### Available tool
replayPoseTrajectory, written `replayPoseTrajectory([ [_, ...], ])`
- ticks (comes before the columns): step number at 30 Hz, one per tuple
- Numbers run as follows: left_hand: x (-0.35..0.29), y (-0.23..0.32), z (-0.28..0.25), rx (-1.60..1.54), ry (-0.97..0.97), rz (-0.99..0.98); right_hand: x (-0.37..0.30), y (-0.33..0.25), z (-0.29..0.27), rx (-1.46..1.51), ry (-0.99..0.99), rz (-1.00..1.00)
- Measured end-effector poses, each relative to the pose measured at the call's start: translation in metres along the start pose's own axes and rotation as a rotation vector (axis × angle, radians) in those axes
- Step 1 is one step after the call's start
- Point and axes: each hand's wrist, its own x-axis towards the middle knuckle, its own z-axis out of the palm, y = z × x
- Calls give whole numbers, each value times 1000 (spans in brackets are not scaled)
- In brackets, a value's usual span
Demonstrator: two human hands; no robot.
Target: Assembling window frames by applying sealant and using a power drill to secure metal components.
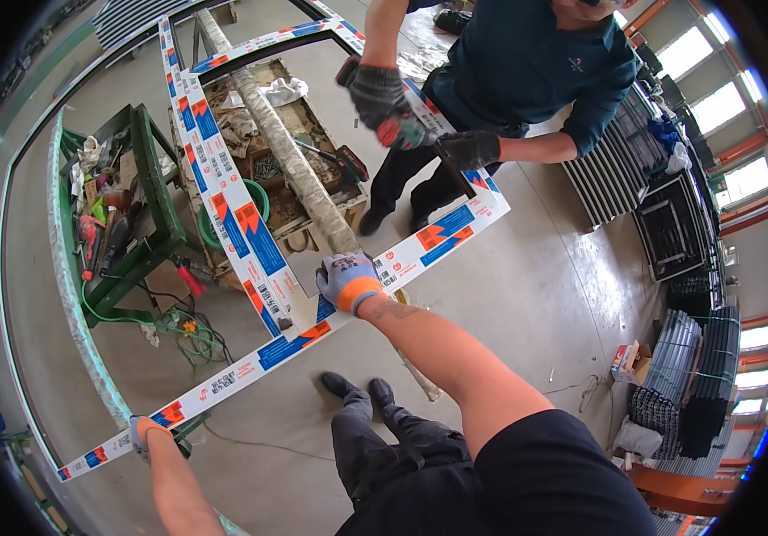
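Observation:
A large window frame (314, 334), wrapped in white, blue and orange protective film, lies across supports in front of me. My left hand (145, 433), in a grey glove with an orange cuff, grips the near bar towards its left end; some fingers are hidden under the bar. My right hand (348, 279), gloved alike, is closed over the same bar by the smaller inner opening, its fingertips partly hidden. Across from me a co-worker's gloved hand (382, 103) holds a power tool (402, 132), smeared by motion, at the frame's right side bar. Their other hand (469, 150) rests on that bar.
A green stand (156, 223) with hand tools is at the left. Under the frame are a wrapped beam (286, 147), a green bucket (254, 210) and a cordless drill (348, 163). Cables (192, 335) trail on the floor. Stacked profiles (674, 357) stand at the right.

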Motion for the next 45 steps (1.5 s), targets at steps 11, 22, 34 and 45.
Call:
replayPoseTrajectory([
  [11,31,-8,32,-196,80,-83,-2,5,-6,-12,-20,13],
  [22,66,-15,50,-158,132,-86,-2,5,-7,-6,-31,22],
  [34,56,-11,63,-128,74,-110,-2,12,-5,-15,-38,39],
  [45,34,-2,56,-221,141,-168,-3,15,-3,-3,-2,39],
])
